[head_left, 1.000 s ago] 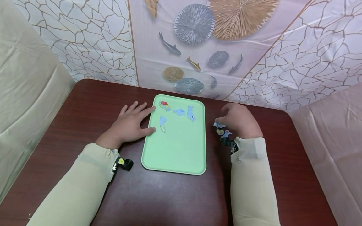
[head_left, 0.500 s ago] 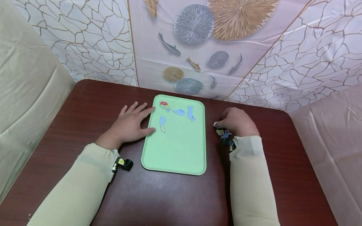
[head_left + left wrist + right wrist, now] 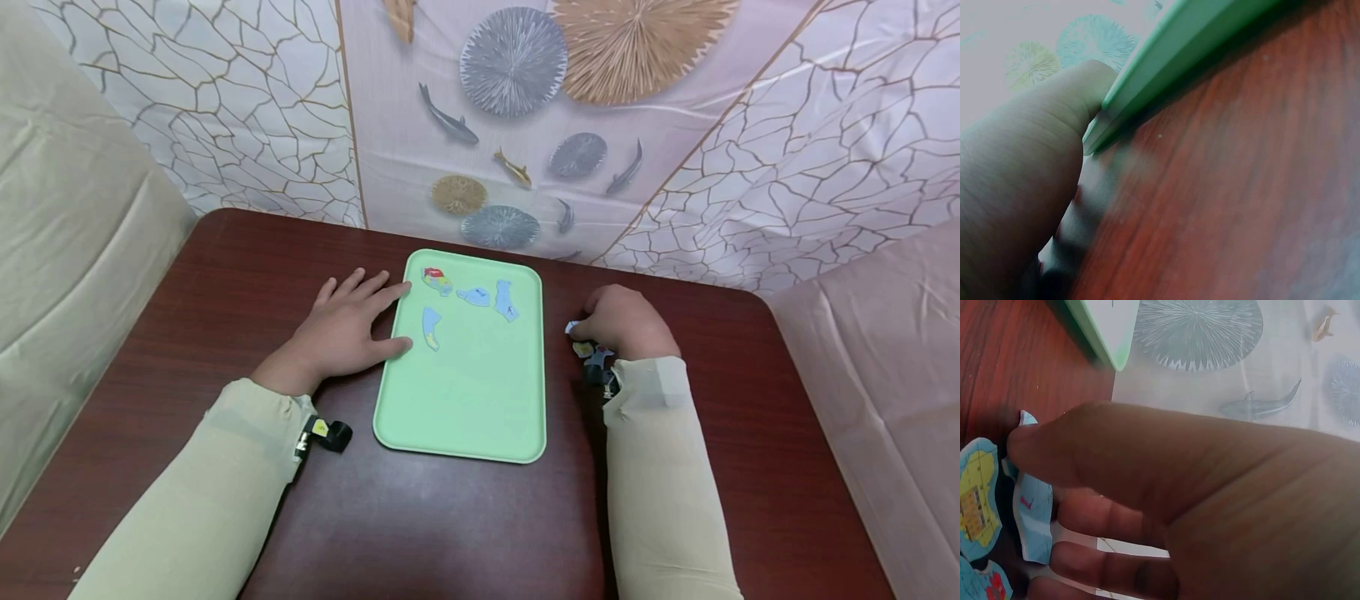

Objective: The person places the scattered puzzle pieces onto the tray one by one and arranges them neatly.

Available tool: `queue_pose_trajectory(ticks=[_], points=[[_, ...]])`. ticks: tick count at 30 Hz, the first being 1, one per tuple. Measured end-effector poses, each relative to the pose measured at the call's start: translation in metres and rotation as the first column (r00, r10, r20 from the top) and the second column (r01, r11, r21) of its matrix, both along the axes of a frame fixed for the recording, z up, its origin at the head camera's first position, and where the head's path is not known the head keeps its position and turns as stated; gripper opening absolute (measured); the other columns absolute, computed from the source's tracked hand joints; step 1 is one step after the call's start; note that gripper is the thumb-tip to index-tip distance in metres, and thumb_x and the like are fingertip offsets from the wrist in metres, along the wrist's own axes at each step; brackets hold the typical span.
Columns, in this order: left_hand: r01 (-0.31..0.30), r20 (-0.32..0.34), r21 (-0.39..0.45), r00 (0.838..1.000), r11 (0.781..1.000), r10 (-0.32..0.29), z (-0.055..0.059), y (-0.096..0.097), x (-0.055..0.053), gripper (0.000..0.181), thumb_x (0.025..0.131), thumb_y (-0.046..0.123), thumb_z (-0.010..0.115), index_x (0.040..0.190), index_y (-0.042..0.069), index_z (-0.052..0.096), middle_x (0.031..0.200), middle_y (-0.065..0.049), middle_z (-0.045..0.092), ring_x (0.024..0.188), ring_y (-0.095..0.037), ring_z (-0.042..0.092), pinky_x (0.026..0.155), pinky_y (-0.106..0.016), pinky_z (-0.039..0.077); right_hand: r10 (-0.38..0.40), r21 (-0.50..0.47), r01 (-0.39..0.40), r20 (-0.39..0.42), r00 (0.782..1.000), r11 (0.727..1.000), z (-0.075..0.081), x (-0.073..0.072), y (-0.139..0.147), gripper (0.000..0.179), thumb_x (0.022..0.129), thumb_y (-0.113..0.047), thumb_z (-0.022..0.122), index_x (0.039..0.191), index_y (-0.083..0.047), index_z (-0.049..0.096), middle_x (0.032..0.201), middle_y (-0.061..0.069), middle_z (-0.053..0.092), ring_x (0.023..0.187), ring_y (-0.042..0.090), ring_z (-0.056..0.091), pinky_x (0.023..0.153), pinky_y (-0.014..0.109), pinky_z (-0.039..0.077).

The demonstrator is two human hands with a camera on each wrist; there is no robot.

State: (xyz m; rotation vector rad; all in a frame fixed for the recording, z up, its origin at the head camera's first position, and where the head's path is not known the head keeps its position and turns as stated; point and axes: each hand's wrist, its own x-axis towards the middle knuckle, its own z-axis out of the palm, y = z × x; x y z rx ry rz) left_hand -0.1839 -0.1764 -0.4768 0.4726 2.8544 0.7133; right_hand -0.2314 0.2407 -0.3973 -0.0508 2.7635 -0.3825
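My left hand [image 3: 337, 337] lies spread, with its thumb and index fingertips on the left rim of a light green tray [image 3: 465, 400]. Several flat puzzle pieces lie in the tray's far half, among them a red and yellow one [image 3: 437, 281] and a curved blue one [image 3: 431, 328]. Right of the tray, my right hand [image 3: 633, 323] pinches a light blue puzzle piece [image 3: 1035, 515] between thumb and fingers, partly hidden by the thumb. Beside it lie a blue piece with a yellow patch [image 3: 979, 503] and a blue piece with a red mark [image 3: 991, 584].
The tray sits on a dark red-brown wooden table [image 3: 442, 533]. A patterned cloth backdrop [image 3: 420, 183] stands behind the table's far edge, and plain cloth hangs on both sides. A small black camera [image 3: 330, 435] is strapped at the left wrist.
My right hand has shifted slightly down and left in the head view, settling lower over the pieces beside the tray. The left hand and the tray pieces stay put.
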Motion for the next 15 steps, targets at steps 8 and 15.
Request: queue_pose_trajectory(ticks=[8, 15], points=[[-0.004, 0.002, 0.007, 1.000, 1.000, 0.004, 0.0018, 0.0000, 0.0011, 0.088, 0.103, 0.061, 0.071, 0.179, 0.036, 0.033, 0.189, -0.013, 0.023, 0.177, -0.046, 0.008, 0.137, -0.075, 0.003, -0.011, -0.008, 0.011, 0.019, 1.000, 1.000, 0.0007, 0.0012, -0.0019, 0.022, 0.090, -0.025, 0.085, 0.086, -0.011, 0.069, 0.072, 0.004, 0.068, 0.066, 0.028, 0.070, 0.059, 0.041, 0.058], [-0.003, 0.003, 0.005, 1.000, 1.000, 0.003, 0.0011, 0.0001, 0.0004, 0.088, 0.103, 0.062, 0.071, 0.179, 0.037, 0.033, 0.189, -0.013, 0.023, 0.177, -0.045, 0.007, 0.138, -0.075, 0.003, -0.021, -0.022, 0.022, 0.051, 0.998, 1.000, 0.0014, 0.0015, -0.0009, 0.022, 0.090, -0.026, 0.086, 0.095, -0.010, 0.071, 0.081, 0.006, 0.071, 0.075, 0.032, 0.074, 0.060, 0.041, 0.060]])
